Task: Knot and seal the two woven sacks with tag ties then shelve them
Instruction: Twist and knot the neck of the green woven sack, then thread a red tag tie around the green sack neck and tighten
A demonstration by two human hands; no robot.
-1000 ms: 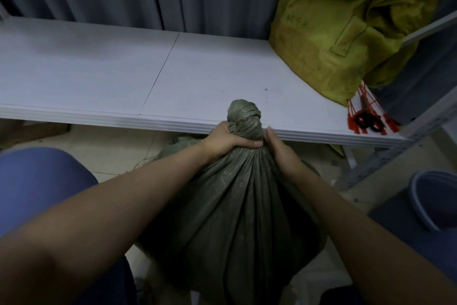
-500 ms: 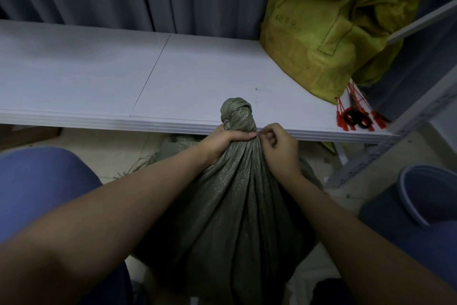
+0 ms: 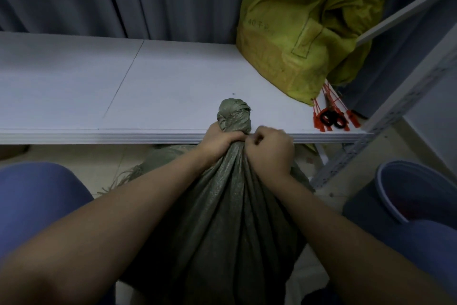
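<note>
Both hands grip the knotted green sack neck.

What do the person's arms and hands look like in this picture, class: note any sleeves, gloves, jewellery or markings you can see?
Both forearms are bare right down to the frame's edge, so no sleeves show. The left hand and right hand wear no gloves, and no rings, watch or wristbands are visible. No markings can be made out in the dim light. Blue clothing covers the lap below the arms.
</note>
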